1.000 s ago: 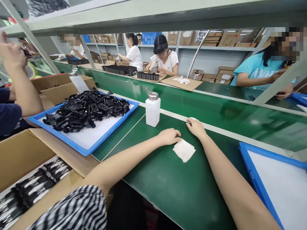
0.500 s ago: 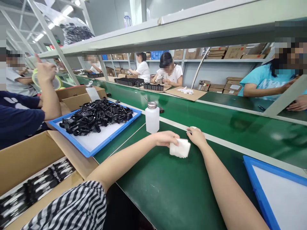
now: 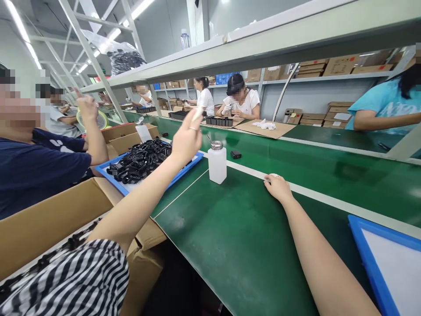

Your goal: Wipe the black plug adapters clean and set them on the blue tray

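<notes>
My left hand (image 3: 187, 137) is raised in the air above the blue tray (image 3: 115, 174) of black plastic parts (image 3: 141, 159). Its fingers are pinched on a folded white cloth (image 3: 198, 113), seen edge-on. My right hand (image 3: 278, 187) rests on the green table (image 3: 230, 237) by the white strip along the conveyor belt. Its fingers curl over a small white thing (image 3: 272, 176) that I cannot name. A white bottle with a metal cap (image 3: 217, 163) stands between my two hands.
A cardboard box (image 3: 49, 210) with black parts sits at my left. Another blue tray (image 3: 388, 259) lies at the right front. A small black object (image 3: 236, 154) is on the belt. A co-worker in dark blue (image 3: 39, 171) sits left; other people work across the belt.
My left hand picked the white cloth off the table and lifted it up and to the left. My right hand stayed where it was. The camera tilted up.
</notes>
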A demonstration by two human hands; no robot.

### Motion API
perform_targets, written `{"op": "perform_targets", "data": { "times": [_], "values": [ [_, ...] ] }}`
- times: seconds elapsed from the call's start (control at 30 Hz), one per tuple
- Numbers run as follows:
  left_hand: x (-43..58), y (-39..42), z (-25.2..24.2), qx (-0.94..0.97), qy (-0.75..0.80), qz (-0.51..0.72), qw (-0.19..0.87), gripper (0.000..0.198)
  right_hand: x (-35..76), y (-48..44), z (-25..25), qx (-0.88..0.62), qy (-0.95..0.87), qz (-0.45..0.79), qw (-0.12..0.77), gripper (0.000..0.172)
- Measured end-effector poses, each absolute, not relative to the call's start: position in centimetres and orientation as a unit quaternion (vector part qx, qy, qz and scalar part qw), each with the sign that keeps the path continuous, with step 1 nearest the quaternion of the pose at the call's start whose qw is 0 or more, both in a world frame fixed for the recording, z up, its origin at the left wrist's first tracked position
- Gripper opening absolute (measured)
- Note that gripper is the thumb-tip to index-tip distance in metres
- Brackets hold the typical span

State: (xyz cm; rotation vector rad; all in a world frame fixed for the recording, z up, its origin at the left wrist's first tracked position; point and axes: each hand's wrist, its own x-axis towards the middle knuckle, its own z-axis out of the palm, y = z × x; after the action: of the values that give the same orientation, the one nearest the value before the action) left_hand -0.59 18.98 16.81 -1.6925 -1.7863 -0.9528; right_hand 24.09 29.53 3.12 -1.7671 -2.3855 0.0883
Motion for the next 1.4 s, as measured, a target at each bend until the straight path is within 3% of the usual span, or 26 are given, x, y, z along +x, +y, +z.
{"op": "perform_targets", "data": {
  "times": [0.17, 0.3, 0.47, 0.7, 1.07, 1.27, 1.4],
  "values": [
    [1.3, 22.6, 16.4, -0.719, -0.625, -0.111, 0.283, 0.049, 24.2, 29.4, 3.2, -0.587, -0.805, 0.021, 0.081, 0.032],
    [0.9, 23.9, 16.4, -0.72, -0.646, -0.035, 0.251, 0.048, 24.2, 29.5, 3.2, -0.588, -0.805, 0.02, 0.082, 0.031],
    [0.7, 23.8, 16.5, -0.739, -0.625, -0.023, 0.251, 0.038, 24.2, 29.7, 3.1, -0.591, -0.802, 0.027, 0.086, 0.032],
    [0.0, 23.7, 17.7, -0.658, -0.681, -0.134, 0.291, 0.038, 24.2, 29.5, 3.1, -0.59, -0.802, 0.032, 0.088, 0.032],
    [0.5, 24.4, 17.0, -0.772, -0.594, 0.008, 0.227, 0.028, 24.2, 29.6, 3.0, -0.592, -0.799, 0.044, 0.1, 0.031],
    [0.6, 24.5, 17.4, -0.78, -0.593, 0.035, 0.198, 0.031, 24.3, 29.6, 3.1, -0.591, -0.798, 0.052, 0.109, 0.03],
    [0.5, 24.3, 18.7, -0.786, -0.603, 0.062, 0.122, 0.037, 24.3, 29.7, 3.0, -0.59, -0.796, 0.062, 0.119, 0.03]
  ]
}}
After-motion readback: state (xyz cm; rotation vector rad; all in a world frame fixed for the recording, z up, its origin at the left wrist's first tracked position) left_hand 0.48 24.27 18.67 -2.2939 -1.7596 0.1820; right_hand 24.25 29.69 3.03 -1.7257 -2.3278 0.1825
